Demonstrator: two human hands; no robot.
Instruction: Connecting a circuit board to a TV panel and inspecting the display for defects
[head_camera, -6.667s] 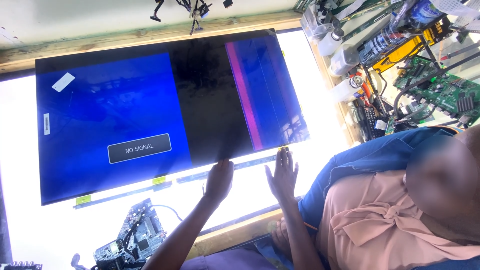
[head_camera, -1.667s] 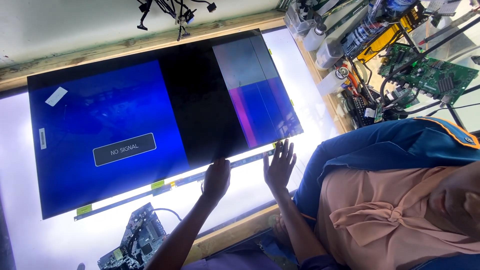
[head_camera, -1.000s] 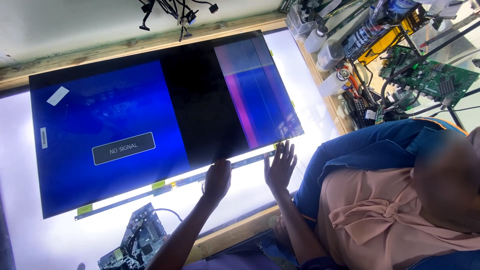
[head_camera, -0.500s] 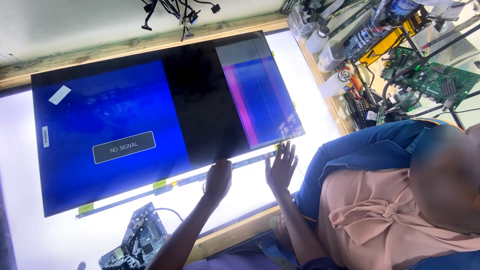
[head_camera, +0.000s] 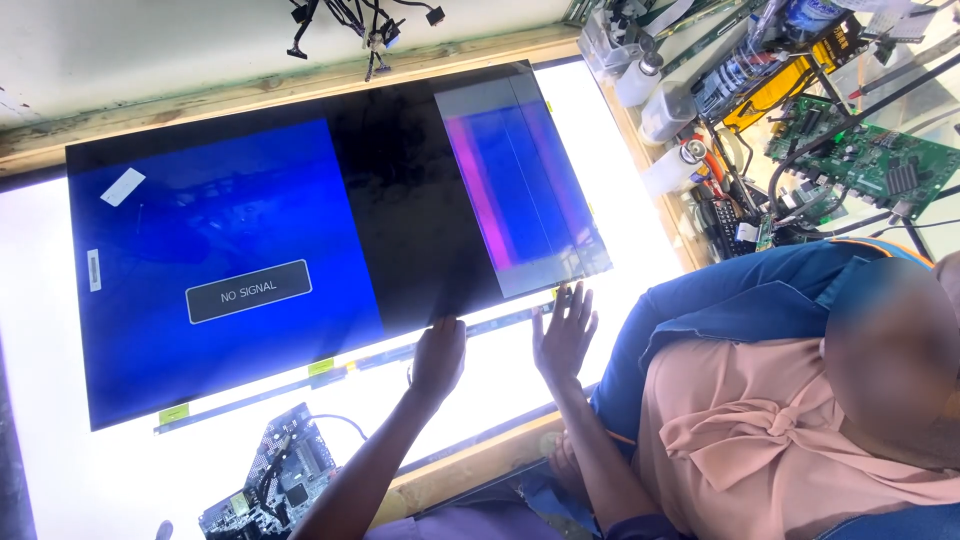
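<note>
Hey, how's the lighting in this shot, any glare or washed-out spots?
Head view: the lit table blows out to plain white around the display panel; left hand and right hand show dark against it; faint reflections on the panel's blue area; workbench clutter is evenly lit and sharp.

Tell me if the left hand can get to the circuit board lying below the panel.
Probably yes. The left hand rests at the panel's lower edge, and the circuit board lies on the lit table beside that forearm, with nothing between them; the hand would only need to draw back.
</note>
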